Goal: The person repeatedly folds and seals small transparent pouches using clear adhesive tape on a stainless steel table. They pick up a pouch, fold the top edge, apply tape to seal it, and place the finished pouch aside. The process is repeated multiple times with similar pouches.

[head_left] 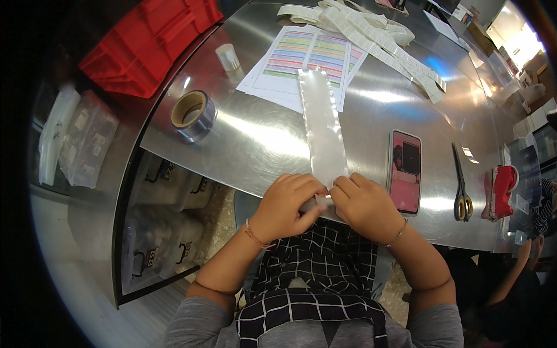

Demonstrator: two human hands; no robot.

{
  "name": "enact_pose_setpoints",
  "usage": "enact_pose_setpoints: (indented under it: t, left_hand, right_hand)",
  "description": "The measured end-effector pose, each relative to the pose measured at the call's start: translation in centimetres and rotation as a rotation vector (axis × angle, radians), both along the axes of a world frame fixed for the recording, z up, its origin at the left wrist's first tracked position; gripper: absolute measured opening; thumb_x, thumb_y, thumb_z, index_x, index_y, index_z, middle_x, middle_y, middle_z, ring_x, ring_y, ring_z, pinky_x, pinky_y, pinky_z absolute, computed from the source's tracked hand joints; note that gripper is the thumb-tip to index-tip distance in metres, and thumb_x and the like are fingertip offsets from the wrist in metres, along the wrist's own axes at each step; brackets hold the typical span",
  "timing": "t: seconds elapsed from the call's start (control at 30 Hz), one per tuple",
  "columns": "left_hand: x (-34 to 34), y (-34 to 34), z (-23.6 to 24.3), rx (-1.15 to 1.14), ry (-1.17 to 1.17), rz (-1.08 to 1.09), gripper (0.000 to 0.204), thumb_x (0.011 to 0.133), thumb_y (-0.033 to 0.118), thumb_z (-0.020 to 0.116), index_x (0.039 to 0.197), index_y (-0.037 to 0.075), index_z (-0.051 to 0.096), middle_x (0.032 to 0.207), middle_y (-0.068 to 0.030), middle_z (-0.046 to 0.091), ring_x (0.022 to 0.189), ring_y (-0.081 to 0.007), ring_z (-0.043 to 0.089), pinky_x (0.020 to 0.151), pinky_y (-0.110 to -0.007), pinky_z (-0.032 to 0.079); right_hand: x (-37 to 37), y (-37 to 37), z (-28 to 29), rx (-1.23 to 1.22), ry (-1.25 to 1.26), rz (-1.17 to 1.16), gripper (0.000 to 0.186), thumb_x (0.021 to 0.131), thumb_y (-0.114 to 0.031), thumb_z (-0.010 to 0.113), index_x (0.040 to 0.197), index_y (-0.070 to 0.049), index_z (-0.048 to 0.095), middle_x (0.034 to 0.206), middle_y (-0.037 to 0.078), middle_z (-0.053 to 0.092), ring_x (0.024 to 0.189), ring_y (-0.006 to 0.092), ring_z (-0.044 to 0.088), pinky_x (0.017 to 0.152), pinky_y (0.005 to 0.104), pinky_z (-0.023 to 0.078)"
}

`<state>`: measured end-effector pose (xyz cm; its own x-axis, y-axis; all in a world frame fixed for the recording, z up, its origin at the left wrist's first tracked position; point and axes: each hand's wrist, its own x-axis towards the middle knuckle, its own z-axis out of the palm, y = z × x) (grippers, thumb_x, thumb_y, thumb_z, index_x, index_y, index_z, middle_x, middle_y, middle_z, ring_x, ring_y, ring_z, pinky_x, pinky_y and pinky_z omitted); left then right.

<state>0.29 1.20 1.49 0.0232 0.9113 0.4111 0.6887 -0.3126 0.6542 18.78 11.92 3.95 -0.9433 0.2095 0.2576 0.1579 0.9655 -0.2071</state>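
Note:
A long, translucent plastic strip (322,127) with crinkled edges lies lengthwise in front of me. Its far end rests on the printed sheets, and its near end is between my two hands at the table's front edge. My left hand (291,202) has its fingers closed on that near end. Right beside it, my right hand (361,206) pinches the same end with curled fingers. The hands almost touch, and a small whitish folded piece shows between the fingertips. How the end is folded is hidden by the fingers.
On the steel table (255,156) are a wide tape roll (194,116), a small white roll (227,57), colour-striped sheets (272,75), a heap of label ribbon (371,35), a phone (405,171), scissors (461,188) and a red tape dispenser (499,191). A red crate (148,46) stands left. Another person's arm (513,275) shows right.

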Motion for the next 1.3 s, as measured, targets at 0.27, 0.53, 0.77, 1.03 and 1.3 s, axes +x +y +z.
enact_pose_setpoints:
  t: [0.27,0.53,0.77,1.03,1.3]
  left_hand:
    - [-0.4,1.1,-0.5,0.086,0.146,-0.014,0.026,0.078,0.006,0.071,0.104,0.008,0.065,0.101,-0.0040,0.064,0.093,-0.0264,0.062,0.086,-0.040,0.048]
    - [-1.0,1.9,-0.3,0.010,0.007,0.001,0.017,0.081,0.008,0.072,0.097,0.006,0.068,0.092,-0.0088,0.067,0.088,-0.0304,0.064,0.083,-0.040,0.047]
    - [-1.2,2.1,0.2,-0.120,-0.071,0.050,0.014,0.088,0.013,0.070,0.095,0.002,0.066,0.086,-0.0125,0.065,0.078,-0.0336,0.061,0.074,-0.040,0.047]
    - [-0.7,2.0,0.3,-0.123,-0.265,0.127,0.012,0.088,0.014,0.068,0.097,0.004,0.069,0.085,-0.0103,0.067,0.075,-0.0300,0.062,0.072,-0.038,0.047]
    - [1.7,-0.4,-0.6,0.167,0.204,0.108,0.032,0.070,0.004,0.069,0.100,0.014,0.071,0.100,0.0002,0.070,0.087,-0.0192,0.067,0.080,-0.036,0.045]
  right_hand:
    - [-0.2,1.0,0.8,-0.094,0.083,0.008,0.032,0.070,-0.008,0.073,0.099,-0.003,0.061,0.092,0.009,0.058,0.082,0.0275,0.060,0.072,0.0377,0.053]
    - [0.4,0.1,2.0,-0.137,0.207,-0.094,0.027,0.073,-0.009,0.075,0.097,-0.004,0.064,0.114,0.014,0.060,0.102,0.0333,0.059,0.088,0.0425,0.051]
    - [0.1,-0.4,1.0,0.156,0.321,-0.215,0.020,0.075,-0.007,0.075,0.092,-0.007,0.066,0.119,0.015,0.058,0.109,0.0343,0.056,0.092,0.0426,0.051]
    - [0.0,-2.4,0.0,-0.469,0.494,-0.488,0.052,0.086,-0.004,0.073,0.129,0.007,0.046,0.117,0.021,0.054,0.095,0.0286,0.057,0.084,0.0370,0.053]
    - [2.3,-3.9,0.1,-1.640,0.513,-0.544,0.053,0.104,-0.024,0.057,0.147,-0.001,0.036,0.123,0.019,0.056,0.102,0.0227,0.065,0.081,0.0332,0.059]
